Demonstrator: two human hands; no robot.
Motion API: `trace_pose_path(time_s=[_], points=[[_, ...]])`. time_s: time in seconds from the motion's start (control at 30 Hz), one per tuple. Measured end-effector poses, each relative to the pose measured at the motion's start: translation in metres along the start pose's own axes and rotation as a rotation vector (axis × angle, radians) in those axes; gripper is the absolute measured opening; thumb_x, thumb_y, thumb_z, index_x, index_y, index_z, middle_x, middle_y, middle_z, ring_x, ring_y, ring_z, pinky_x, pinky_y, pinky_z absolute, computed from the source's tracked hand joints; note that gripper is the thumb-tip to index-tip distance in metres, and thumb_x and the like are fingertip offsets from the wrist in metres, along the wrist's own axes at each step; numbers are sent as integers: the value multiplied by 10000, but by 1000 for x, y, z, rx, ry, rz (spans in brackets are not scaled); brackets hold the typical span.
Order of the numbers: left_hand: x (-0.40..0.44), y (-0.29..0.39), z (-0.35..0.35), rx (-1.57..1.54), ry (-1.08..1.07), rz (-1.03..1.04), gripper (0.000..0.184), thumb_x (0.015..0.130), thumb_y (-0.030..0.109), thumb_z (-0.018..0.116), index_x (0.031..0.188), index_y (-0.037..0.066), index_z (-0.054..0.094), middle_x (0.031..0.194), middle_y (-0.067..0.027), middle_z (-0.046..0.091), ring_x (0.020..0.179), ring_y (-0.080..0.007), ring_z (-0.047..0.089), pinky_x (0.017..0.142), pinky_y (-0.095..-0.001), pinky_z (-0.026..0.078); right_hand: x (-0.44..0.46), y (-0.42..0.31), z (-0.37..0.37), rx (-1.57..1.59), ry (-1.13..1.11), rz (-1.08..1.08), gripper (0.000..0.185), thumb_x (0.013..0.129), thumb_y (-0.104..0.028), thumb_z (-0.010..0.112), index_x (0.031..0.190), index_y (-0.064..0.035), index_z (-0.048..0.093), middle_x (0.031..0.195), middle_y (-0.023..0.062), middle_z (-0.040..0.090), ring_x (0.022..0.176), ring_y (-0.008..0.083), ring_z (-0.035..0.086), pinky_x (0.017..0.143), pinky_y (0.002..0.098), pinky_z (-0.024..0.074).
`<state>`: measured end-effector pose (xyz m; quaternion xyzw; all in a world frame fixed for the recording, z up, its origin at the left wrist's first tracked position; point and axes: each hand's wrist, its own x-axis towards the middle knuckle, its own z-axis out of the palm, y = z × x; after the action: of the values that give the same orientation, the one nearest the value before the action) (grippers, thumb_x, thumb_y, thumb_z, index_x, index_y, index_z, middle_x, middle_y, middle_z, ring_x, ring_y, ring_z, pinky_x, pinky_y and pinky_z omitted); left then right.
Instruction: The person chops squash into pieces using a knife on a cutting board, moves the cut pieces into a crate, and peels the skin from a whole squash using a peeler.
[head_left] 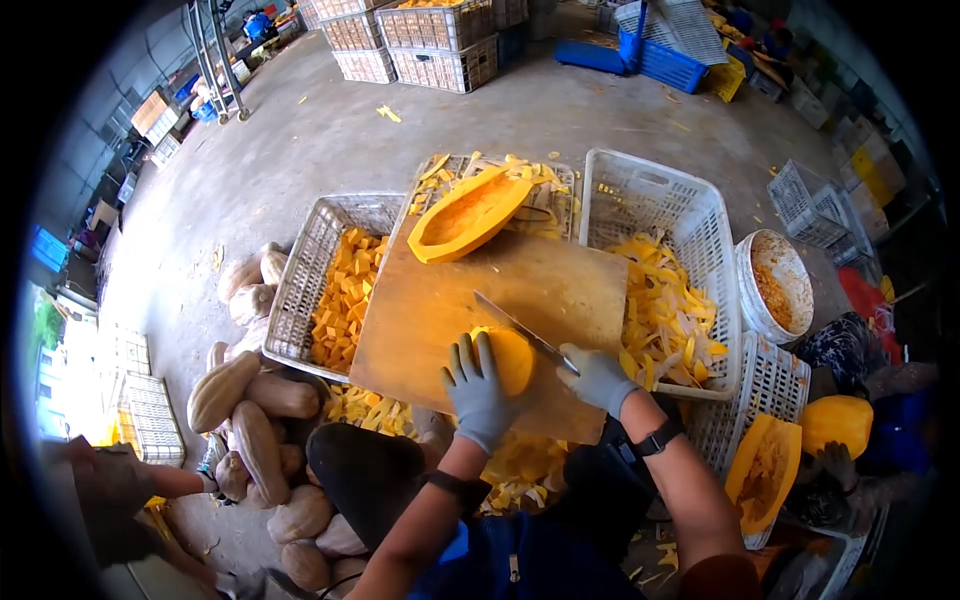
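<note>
My gloved left hand (478,388) lies with spread fingers on a peeled orange pumpkin piece (514,362), pressing it against the wooden cutting board (420,320). In my gloved right hand (596,380) is the handle of a knife (520,328), its blade slanting up and left along the right side of the piece. Farther up the board rests a hollowed, peeled pumpkin half (470,215), cut side up.
A crate (290,300) of pumpkin cubes (352,290) stands left, one of peels (668,310) right. Beyond it is a white bucket (772,285). Whole pumpkins (262,450) are piled at lower left. Other people's hands show at both sides, one by another pumpkin half (765,470).
</note>
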<state>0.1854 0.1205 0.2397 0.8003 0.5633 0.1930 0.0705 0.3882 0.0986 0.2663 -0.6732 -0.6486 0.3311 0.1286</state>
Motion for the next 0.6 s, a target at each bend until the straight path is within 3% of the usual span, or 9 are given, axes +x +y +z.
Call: trace_pose_path(time_s=[0.07,0.27,0.4,0.6], points=[[2,-11,18,-83,88,74,1086,572,444,824,1385,-22,276,1347,-285,347,1197,-470,378,995,-499,358,1,-7,2,-19,-61,16,229,872,-266,542,996,-74,538,826,228,630,805,421,602,695,500,469],[24,-58,-2,-210,-45,352,1045,556,403,807,1366,-36,315,1303,-267,394,1176,-453,393,1015,-491,357,-36,-24,50,-10,163,-20,234,873,-254,527,993,-53,539,795,222,630,751,406,610,686,506,468],[30,-63,-19,-215,-170,339,1041,581,439,803,1393,8,313,1336,-269,377,1210,-448,390,1027,-482,347,-52,-41,44,46,305,-13,241,901,-238,510,1033,-37,505,798,215,633,705,405,611,647,491,480],[15,-64,9,-797,199,-200,551,866,216,626,1328,-6,421,1289,-231,472,1178,-367,472,996,-392,393,-81,-80,12,13,244,-96,247,924,-236,490,1065,-34,464,798,222,635,687,410,616,595,481,492]])
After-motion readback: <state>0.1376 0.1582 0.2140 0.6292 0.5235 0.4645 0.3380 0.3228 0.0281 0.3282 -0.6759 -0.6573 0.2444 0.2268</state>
